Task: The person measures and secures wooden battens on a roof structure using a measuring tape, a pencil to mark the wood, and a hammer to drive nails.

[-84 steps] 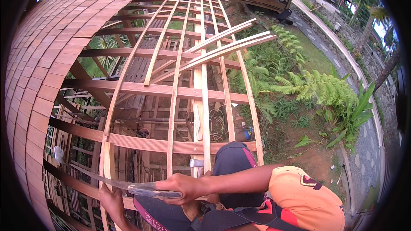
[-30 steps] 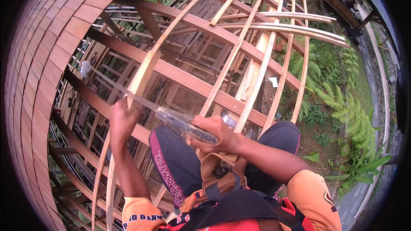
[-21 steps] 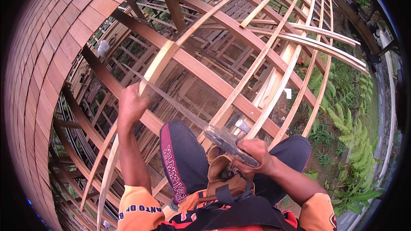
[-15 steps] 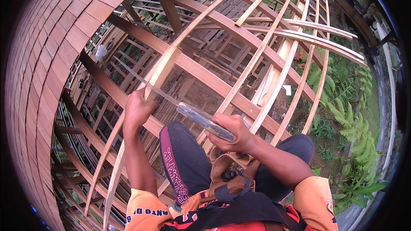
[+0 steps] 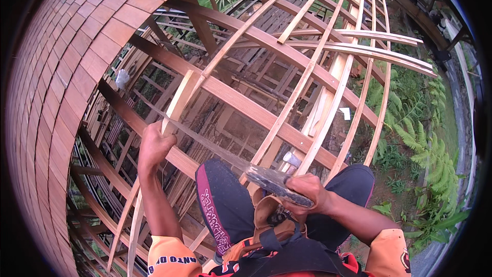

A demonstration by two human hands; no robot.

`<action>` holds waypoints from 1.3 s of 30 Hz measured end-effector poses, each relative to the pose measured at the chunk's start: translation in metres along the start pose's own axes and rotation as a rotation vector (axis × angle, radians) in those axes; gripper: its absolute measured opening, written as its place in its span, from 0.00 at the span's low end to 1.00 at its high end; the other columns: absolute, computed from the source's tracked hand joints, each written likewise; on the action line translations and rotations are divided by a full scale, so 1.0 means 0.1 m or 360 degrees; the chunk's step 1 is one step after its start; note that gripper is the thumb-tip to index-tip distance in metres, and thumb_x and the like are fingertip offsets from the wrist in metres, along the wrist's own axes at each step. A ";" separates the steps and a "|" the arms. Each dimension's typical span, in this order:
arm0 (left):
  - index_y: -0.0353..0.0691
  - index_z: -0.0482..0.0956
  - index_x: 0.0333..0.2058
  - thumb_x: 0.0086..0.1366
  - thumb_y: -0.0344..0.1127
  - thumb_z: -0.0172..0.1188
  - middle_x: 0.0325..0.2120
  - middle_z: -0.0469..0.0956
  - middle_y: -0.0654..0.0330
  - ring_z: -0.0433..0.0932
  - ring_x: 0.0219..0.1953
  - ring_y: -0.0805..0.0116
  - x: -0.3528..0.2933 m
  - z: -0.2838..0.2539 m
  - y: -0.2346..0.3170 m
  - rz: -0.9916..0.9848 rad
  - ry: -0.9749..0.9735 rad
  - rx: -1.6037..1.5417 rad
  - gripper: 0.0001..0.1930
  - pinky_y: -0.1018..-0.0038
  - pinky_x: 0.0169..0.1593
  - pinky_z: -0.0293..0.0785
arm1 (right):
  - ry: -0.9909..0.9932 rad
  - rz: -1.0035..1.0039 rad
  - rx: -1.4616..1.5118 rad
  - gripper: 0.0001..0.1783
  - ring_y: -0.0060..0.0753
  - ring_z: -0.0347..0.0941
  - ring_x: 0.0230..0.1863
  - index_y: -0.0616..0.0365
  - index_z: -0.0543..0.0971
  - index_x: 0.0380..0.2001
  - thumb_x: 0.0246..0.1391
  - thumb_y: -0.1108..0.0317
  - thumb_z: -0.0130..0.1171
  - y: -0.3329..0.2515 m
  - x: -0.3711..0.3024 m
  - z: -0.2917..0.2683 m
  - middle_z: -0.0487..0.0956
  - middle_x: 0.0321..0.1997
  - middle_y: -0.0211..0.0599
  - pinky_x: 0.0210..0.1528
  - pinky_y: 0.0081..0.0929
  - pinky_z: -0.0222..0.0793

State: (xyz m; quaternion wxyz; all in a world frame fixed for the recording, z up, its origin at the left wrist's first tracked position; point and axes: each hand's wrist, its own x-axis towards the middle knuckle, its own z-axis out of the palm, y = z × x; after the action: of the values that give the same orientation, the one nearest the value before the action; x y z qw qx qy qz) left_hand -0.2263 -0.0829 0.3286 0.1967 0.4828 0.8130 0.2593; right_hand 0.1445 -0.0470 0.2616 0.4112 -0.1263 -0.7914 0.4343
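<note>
My left hand point(image 5: 155, 146) is closed around a pale wooden batten point(image 5: 179, 95) that slants up past a rafter, with its cut-looking end above the fist. In my right hand point(image 5: 310, 190), held in front of my lap, is the grip of a handsaw point(image 5: 212, 146). Its long thin blade runs up and left and lies across the batten just above my left fist. The far tip of the blade sticks out beyond the wood. How deep the teeth sit in the batten cannot be made out.
Reddish rafters point(image 5: 246, 102) and thin roof battens point(image 5: 300, 84) form an open frame, with ground and timber far below. Wooden shingles point(image 5: 66, 66) cover the left side. A tool pouch point(image 5: 267, 209) hangs at my waist; a hammer-like head point(image 5: 292, 159) shows beside it. Ferns point(image 5: 423, 143) grow at right.
My right hand has drawn the saw back, down and right toward my body, so more blade shows on my side of the batten. The left fist and batten have shifted slightly left and down.
</note>
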 end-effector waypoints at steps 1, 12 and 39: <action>0.25 0.78 0.30 0.47 0.30 0.59 0.21 0.79 0.43 0.81 0.27 0.54 0.02 0.29 0.01 0.0171 0.0021 0.0122 0.13 0.61 0.35 0.74 | -0.0059 0.0054 0.0021 0.10 0.49 0.77 0.25 0.60 0.74 0.31 0.47 0.73 0.66 0.01 0.07 0.09 0.74 0.24 0.44 0.26 0.38 0.73; 0.30 0.79 0.29 0.48 0.26 0.53 0.18 0.74 0.65 0.71 0.20 0.77 0.01 0.23 -0.12 0.0118 -0.0320 -0.0323 0.09 0.75 0.25 0.67 | -0.0059 0.0143 0.0101 0.12 0.54 0.76 0.27 0.61 0.75 0.37 0.49 0.72 0.65 -0.14 -0.06 -0.16 0.75 0.24 0.45 0.30 0.43 0.71; 0.28 0.78 0.31 0.49 0.28 0.57 0.17 0.72 0.66 0.67 0.18 0.76 0.02 0.78 -0.01 0.0051 -0.0456 -0.0355 0.10 0.72 0.22 0.62 | 0.0068 0.0148 0.0020 0.09 0.46 0.76 0.23 0.60 0.76 0.29 0.48 0.72 0.67 0.30 0.33 0.18 0.73 0.23 0.41 0.24 0.35 0.69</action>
State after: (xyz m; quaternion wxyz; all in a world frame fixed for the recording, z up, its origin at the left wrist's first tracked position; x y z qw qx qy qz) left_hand -0.1839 -0.0632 0.2659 0.3586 0.5028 0.7351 0.2796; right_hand 0.1058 -0.0214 0.2506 0.4080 -0.1697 -0.7730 0.4552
